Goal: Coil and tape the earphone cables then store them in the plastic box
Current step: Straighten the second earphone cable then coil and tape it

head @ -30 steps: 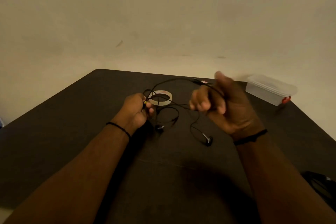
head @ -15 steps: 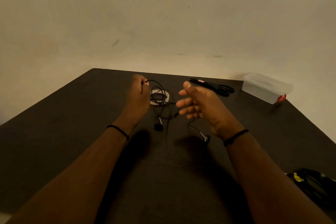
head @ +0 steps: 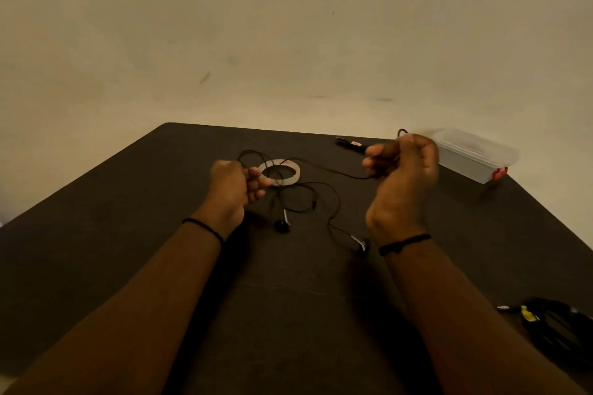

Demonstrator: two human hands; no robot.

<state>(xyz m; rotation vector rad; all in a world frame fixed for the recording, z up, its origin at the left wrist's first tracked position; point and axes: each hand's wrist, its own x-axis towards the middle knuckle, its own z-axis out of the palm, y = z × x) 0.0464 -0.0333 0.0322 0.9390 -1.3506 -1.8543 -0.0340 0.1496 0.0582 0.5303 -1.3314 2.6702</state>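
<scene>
Earphone cable [head: 324,170], thin and black, runs between the two hands above the middle of the dark table [head: 112,218], and its loose loops fall down to the surface between the wrists. The right hand [head: 401,183] is raised near the far right part of the table, a little blurred; its fingers are curled and the cable is pinched between them, with a small loop coming out above the knuckles. The left hand [head: 232,192] is lower, near the centre of the table, with fingers curled together around a bundle of loops of the same cable. Two earbuds lie on the table: one earbud [head: 282,225] is just beside the left wrist, the other earbud [head: 362,245] is close to the right wrist. The plastic box [head: 475,155], clear with its lid on and a red clip at one corner, stands at the far right edge of the table, apart from the cable and partly behind the right hand. A roll of clear tape [head: 290,178] lies flat just beyond the left fingers, and some cable loops cross over it. Scissors [head: 349,144] lie near the far edge, partly hidden by the right hand. At the near right edge there is a black strap [head: 555,333] with a yellow mark. Behind the table is a plain beige wall [head: 288,26] with a few small marks.
</scene>
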